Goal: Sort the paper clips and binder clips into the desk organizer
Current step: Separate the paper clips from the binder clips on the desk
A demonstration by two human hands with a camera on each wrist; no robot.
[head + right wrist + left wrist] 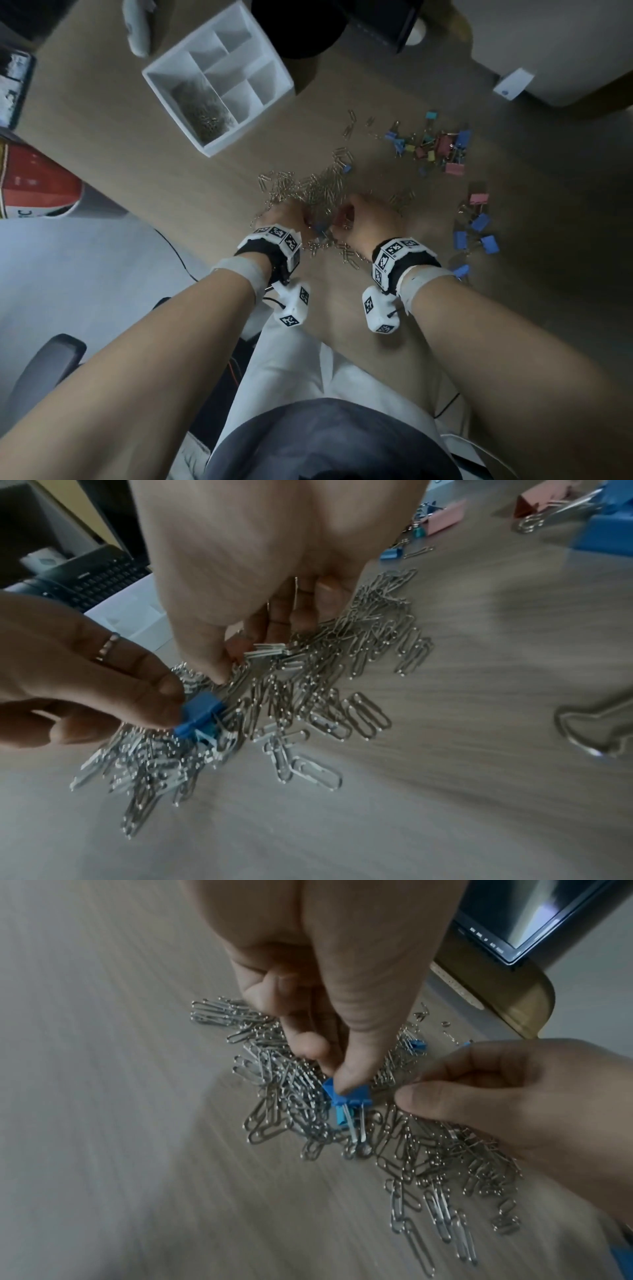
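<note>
L. hand (329,993): thumb and forefinger pinch a small blue metal binder clip (346,1096), lifted just over the heap of silver wire paper clips (394,1145) on the wood-grain desk (103,1096). R. hand (260,569): fingers curled; cannot tell what it holds, if anything.

Status, est.: partly done. White plastic desk organizer w/ divided compartments (178,73) holds paper clips in one large compartment; other compartments look empty. Remaining: most of the heap, plus coloured binder clips (442,147) scattered to the right, none yet sorted.
</note>
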